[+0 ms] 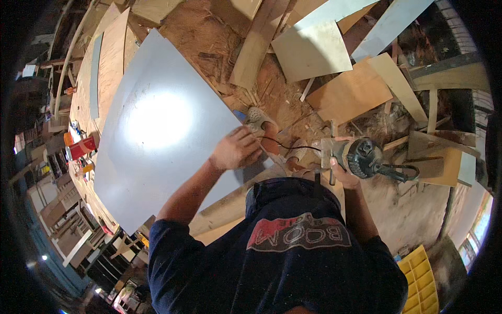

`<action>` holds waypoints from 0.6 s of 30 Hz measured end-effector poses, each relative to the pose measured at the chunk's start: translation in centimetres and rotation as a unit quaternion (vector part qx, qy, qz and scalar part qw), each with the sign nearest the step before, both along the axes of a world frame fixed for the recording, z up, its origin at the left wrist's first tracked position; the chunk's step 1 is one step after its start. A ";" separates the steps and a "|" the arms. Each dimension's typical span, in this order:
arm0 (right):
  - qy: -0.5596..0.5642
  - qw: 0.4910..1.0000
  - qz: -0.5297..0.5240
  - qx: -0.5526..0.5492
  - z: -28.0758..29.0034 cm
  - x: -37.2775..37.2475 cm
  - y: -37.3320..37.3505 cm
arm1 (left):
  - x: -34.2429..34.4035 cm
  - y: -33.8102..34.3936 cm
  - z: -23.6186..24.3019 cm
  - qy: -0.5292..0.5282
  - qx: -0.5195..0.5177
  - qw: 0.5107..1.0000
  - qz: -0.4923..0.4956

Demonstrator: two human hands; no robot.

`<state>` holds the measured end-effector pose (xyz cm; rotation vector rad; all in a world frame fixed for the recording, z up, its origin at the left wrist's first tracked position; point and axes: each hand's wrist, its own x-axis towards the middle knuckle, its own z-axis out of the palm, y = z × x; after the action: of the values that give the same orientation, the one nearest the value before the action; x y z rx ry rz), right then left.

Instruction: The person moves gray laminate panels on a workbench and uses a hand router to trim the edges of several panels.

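Note:
A large smooth grey panel lies at the left, with a bright glare on its surface. My left hand is at its right edge, the fingers curled and closed on that edge; the thumb is hidden. Off to the right, clear of the panel, my right hand grips a trim router held on its side. Its round black motor faces right and its square base plate faces left. A thin dark cord runs from near my left hand toward the base.
Wood offcuts and thin boards are scattered over the dusty floor ahead and to the right. A red tool rests on the wooden surface beyond the panel's left side. At lower right stands a yellow plastic crate. My feet are below the panel's edge.

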<state>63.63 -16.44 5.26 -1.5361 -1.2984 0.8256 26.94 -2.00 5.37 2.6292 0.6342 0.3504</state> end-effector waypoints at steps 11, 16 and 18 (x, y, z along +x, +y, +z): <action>0.066 0.991 0.060 0.097 0.1 2.7 -3.9 | 3.7 -7.9 -1.0 -0.011 -0.026 0.999 0.043; -0.035 0.990 0.085 0.102 0.6 3.9 -5.5 | 4.7 -8.3 0.0 -0.052 -0.026 0.997 0.044; -0.002 0.985 0.076 0.155 -0.3 4.0 -5.7 | 4.8 -8.5 -0.5 -0.036 -0.017 0.998 0.057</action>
<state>67.68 -22.13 5.00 -1.2050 -1.4848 0.6763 31.70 -10.47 4.87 2.5412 0.7605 0.4612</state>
